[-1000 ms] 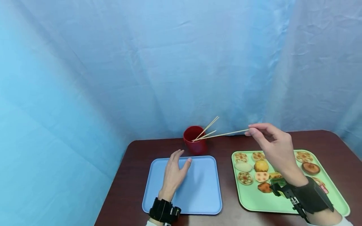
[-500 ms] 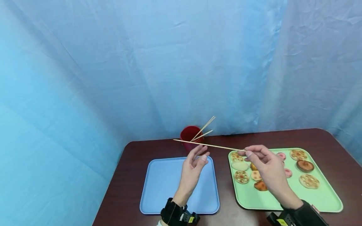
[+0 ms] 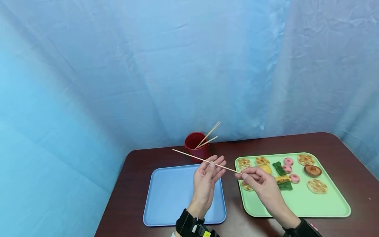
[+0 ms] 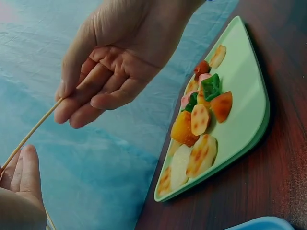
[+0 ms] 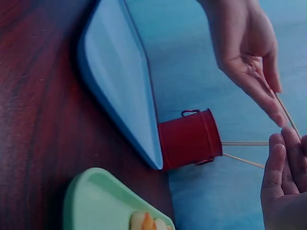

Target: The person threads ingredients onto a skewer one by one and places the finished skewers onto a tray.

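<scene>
A thin wooden skewer (image 3: pixel 192 155) slants between both hands above the space between the trays. My right hand (image 3: pixel 263 187) pinches its lower right end between thumb and fingers. Further along, my left hand (image 3: pixel 204 187) has its thumb over the skewer and its fingers behind it, palm turned up. The left wrist view shows the right hand (image 4: pixel 120 62) gripping the stick near its tip. In the right wrist view the left hand (image 5: pixel 249 52) holds the skewer (image 5: pixel 287 112) between thumb and fingers. Behind the hands, a red cup (image 3: pixel 195 141) holds several more skewers (image 3: pixel 211 131).
A blue tray (image 3: pixel 168 197) lies below the left hand. To the right, a green tray (image 3: pixel 314 207) carries toy food pieces: round slices, pink rings (image 3: pixel 294 178), green pieces (image 3: pixel 278 168) and a brown mushroom-like cap (image 3: pixel 312 170). A blue cloth (image 3: pixel 177 65) hangs behind the table.
My right hand has drawn the skewer away from the cup, down and to the left. My left hand has moved right, turned palm up and taken hold of the skewer.
</scene>
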Motion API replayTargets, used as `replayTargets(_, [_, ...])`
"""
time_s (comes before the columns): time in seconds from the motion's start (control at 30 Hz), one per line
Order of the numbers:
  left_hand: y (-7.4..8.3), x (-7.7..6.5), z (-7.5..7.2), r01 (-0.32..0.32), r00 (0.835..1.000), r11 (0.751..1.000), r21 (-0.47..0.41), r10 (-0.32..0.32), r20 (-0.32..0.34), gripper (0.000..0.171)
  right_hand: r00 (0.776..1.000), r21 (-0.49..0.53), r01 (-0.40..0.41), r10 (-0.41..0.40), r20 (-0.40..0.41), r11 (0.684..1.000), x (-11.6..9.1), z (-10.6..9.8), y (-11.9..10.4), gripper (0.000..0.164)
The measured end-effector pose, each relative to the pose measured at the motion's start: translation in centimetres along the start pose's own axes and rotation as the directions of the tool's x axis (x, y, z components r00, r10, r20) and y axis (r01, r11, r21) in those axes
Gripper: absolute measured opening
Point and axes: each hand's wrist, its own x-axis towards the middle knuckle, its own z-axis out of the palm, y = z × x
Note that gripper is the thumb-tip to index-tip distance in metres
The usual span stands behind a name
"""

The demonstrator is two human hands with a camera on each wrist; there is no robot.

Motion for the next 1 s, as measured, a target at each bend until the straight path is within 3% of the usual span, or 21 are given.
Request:
replayTargets(0.2, [-0.2,0.0,-0.7,-0.029,1.000,0.997,0.066,0.029,-0.009,0.031,0.999,-0.072,-0.009,0.013,0.046,0.997,0.0,-0.6,0.5,0.031])
replayTargets(0.3, [-0.2,-0.1,-1.7,-0.074,0.997,0.984,0.161,0.074,0.010,0.030,0.999,-0.212,0.001,0.009,0.048,0.977,0.5,-2.0,0.7,0.032])
replayTargets(0.37, [-0.1,-0.2,-2.4,-0.106,0.994,0.964,0.244,0.100,0.037,0.029,0.999,-0.343,0.031,-0.014,0.052,0.939,1.0,-3.0,0.9,0.032])
replayTargets(0.43, [0.0,-0.4,-3.3,-0.127,0.991,0.930,0.344,0.108,0.076,0.029,0.997,-0.482,0.077,-0.055,0.060,0.873,1.6,-4.0,1.2,0.028])
replayTargets(0.6, [0.1,-0.8,-5.3,-0.147,0.981,0.824,0.547,0.052,0.186,0.030,0.969,-0.711,0.245,-0.179,0.168,0.659,2.9,-5.1,2.2,0.011])
replayTargets(0.73, [0.2,-1.0,-6.4,-0.139,0.972,0.723,0.677,-0.032,0.234,0.032,0.935,-0.779,0.354,-0.218,0.280,0.518,3.6,-4.8,3.1,0.011])
replayTargets(0.93, [0.1,-1.1,-7.6,-0.145,0.948,0.536,0.832,-0.166,0.272,0.030,0.884,-0.822,0.459,-0.262,0.387,0.337,3.5,-3.8,4.3,0.023])
replayTargets(1.0, [-0.1,-1.2,-7.9,-0.144,0.939,0.494,0.857,-0.206,0.276,0.029,0.875,-0.836,0.471,-0.265,0.404,0.282,3.4,-3.6,4.6,0.027])
